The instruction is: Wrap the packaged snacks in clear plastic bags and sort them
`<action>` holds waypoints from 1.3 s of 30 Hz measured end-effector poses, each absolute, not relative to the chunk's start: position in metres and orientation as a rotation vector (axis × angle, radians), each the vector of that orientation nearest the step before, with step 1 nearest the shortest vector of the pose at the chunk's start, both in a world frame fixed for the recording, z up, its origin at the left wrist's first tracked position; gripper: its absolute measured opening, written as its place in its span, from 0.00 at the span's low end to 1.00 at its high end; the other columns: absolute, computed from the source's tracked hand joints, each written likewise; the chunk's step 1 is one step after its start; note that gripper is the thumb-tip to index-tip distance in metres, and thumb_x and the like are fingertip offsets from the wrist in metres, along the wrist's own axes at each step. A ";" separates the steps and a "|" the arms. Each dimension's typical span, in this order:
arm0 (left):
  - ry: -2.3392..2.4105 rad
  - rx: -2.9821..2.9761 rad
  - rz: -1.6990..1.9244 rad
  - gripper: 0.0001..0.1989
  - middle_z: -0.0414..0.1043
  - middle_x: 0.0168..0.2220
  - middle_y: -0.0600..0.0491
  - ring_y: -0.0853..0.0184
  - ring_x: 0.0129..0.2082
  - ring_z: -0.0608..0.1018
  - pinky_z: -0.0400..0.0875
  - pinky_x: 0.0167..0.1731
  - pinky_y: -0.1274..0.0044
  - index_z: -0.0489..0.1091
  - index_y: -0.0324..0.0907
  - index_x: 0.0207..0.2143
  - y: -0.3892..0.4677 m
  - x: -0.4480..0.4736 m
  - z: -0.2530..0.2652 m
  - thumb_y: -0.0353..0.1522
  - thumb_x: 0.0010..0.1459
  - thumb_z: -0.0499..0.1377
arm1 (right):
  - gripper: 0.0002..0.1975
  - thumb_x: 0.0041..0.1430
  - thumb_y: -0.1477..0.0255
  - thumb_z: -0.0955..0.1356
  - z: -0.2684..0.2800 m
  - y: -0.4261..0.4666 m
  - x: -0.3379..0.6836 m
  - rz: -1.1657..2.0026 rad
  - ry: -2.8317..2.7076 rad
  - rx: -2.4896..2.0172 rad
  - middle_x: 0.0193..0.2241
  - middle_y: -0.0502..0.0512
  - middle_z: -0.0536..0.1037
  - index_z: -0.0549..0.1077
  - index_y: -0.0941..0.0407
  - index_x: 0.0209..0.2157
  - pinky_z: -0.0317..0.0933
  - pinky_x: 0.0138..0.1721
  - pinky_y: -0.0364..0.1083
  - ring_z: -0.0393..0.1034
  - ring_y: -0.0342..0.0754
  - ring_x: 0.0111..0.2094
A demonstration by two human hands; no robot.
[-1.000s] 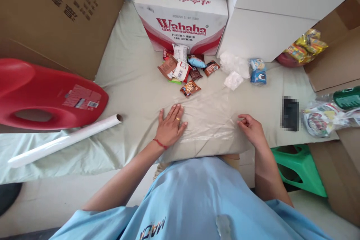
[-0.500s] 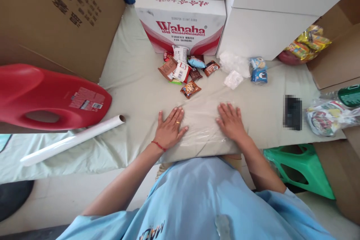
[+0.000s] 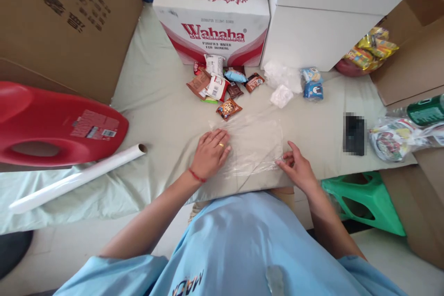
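A thin clear plastic bag (image 3: 256,143) lies flat and wrinkled on the cloth-covered table in front of me. My left hand (image 3: 212,151), with a ring and a red wrist string, rests on its left side, palm down and fingers stretched out. At the bag's right edge is my right hand (image 3: 294,164). Its thumb and a curled finger meet at the edge while the index finger sticks up. Just beyond the bag lies a brown cookie packet (image 3: 229,109), in front of a heap of small wrapped snacks (image 3: 217,84).
Behind the snacks stands a Wahaba-style water carton (image 3: 215,32). Crumpled clear plastic (image 3: 281,81) and blue snack packets (image 3: 312,90) lie to its right. A red jug (image 3: 79,125) and a white roll (image 3: 79,178) occupy the left. A green stool (image 3: 367,203) stands below the table's right side.
My right hand has lifted from lying flat and shifted right to the bag's edge, its fingers curling. The left hand stays on the bag. The view has shifted slightly.
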State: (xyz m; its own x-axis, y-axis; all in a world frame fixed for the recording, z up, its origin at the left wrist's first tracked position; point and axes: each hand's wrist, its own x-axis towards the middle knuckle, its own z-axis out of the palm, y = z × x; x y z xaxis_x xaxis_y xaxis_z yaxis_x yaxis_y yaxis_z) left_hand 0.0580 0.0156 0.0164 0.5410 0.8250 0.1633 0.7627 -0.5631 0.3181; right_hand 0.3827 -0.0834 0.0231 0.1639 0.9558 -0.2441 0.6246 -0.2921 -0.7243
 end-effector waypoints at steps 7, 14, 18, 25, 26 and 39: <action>1.471 2.514 0.233 0.30 0.51 0.74 0.43 0.52 0.73 0.57 0.37 0.70 0.48 0.54 0.46 0.72 0.016 0.063 -0.004 0.43 0.72 0.46 | 0.43 0.58 0.66 0.70 0.028 -0.096 0.382 1.292 -1.467 -1.857 0.32 0.50 0.77 0.51 0.54 0.71 0.66 0.35 0.48 0.69 0.47 0.28; 1.395 2.557 0.201 0.30 0.50 0.74 0.44 0.53 0.74 0.56 0.32 0.70 0.47 0.54 0.51 0.72 0.013 0.060 -0.003 0.46 0.72 0.47 | 0.24 0.60 0.59 0.70 0.050 -0.105 0.428 1.414 -1.545 -1.862 0.26 0.49 0.76 0.73 0.53 0.56 0.65 0.29 0.46 0.70 0.47 0.26; 1.400 2.560 0.197 0.34 0.47 0.75 0.42 0.51 0.74 0.56 0.32 0.70 0.47 0.49 0.47 0.74 0.013 0.060 -0.004 0.47 0.71 0.47 | 0.21 0.64 0.56 0.67 0.072 -0.081 0.426 0.796 -1.515 -1.992 0.31 0.53 0.79 0.76 0.54 0.51 0.65 0.32 0.46 0.70 0.46 0.27; 1.426 2.537 0.168 0.36 0.50 0.74 0.42 0.53 0.74 0.56 0.30 0.71 0.49 0.48 0.41 0.74 0.012 0.063 -0.001 0.48 0.71 0.46 | 0.16 0.67 0.60 0.65 0.074 -0.006 0.365 0.987 -1.885 -1.671 0.30 0.52 0.81 0.79 0.55 0.45 0.64 0.34 0.45 0.72 0.46 0.30; 1.434 2.532 0.173 0.36 0.50 0.74 0.43 0.53 0.74 0.56 0.30 0.71 0.49 0.49 0.41 0.74 0.011 0.063 -0.001 0.48 0.71 0.46 | 0.16 0.67 0.62 0.65 0.070 0.010 0.356 0.976 -1.926 -1.678 0.30 0.52 0.81 0.80 0.55 0.44 0.63 0.34 0.45 0.72 0.47 0.30; 1.451 2.512 0.183 0.36 0.50 0.74 0.46 0.55 0.74 0.55 0.32 0.72 0.49 0.48 0.42 0.74 0.010 0.064 0.000 0.50 0.71 0.42 | 0.36 0.68 0.50 0.64 0.050 0.194 0.179 0.601 -1.844 -2.074 0.50 0.78 0.77 0.60 0.69 0.60 0.64 0.55 0.61 0.74 0.67 0.53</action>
